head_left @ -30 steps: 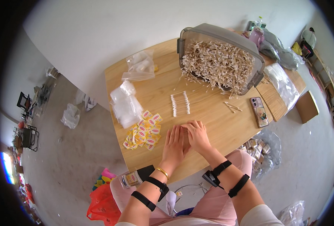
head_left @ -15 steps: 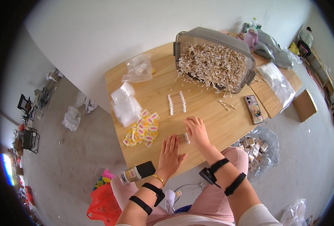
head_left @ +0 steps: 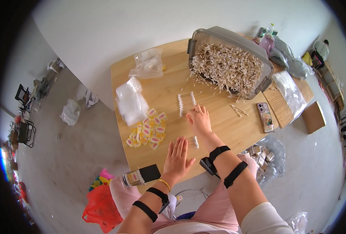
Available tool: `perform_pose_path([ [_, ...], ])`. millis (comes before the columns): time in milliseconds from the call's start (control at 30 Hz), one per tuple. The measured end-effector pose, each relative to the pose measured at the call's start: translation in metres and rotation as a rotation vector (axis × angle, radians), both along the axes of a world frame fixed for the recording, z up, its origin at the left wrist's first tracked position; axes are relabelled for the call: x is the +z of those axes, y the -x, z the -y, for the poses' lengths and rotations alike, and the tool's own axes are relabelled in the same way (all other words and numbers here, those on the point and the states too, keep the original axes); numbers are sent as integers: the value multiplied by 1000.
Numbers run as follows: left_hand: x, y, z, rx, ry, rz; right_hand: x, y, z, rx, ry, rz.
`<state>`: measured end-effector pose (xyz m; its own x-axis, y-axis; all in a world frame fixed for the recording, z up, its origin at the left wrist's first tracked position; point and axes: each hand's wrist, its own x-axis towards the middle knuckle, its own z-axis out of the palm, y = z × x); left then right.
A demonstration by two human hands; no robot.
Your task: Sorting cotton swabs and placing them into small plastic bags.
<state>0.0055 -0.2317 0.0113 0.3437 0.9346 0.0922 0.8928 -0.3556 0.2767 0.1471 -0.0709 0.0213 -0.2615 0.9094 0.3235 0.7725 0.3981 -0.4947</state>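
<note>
A short row of cotton swabs (head_left: 193, 142) lies side by side on the wooden table. My left hand (head_left: 176, 158) rests flat with its fingers stretched out, their tips beside this row's left end. Farther off, a longer row of cotton swabs (head_left: 186, 102) is laid out in parallel. At its near right end, my right hand (head_left: 200, 123) has its fingers bent inward; the fingertips are partly hidden, and anything between them cannot be made out. Behind, a tilted grey plastic bin (head_left: 229, 33) holds a heap of loose cotton swabs (head_left: 227, 68).
Yellow-and-white paper cards (head_left: 147, 130) are piled at left, near clear plastic bags (head_left: 130, 101). Stray swabs (head_left: 239, 110) and a phone (head_left: 265, 117) lie at right. A swab-filled clear pack (head_left: 134, 178) is by the near edge. Below, a plastic bag of small packs (head_left: 264, 156) stands.
My right hand has moved away from the short row, up to the near end of the longer row. My left hand stays flat beside the short row. The view has shifted slightly.
</note>
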Motion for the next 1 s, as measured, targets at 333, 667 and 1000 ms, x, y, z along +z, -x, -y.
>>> perform_pose_path([
  [333, -2, -1, 0, 4, -17, 15, 6, 1, 1, -27, 36, 87],
  [667, -3, 0, 1, -8, -66, 38, -6, -18, 69, 58, 102, 11],
  [1000, 4, 6, 1, -24, 27, 35, 2, -37, 97, 47, 42, -220],
])
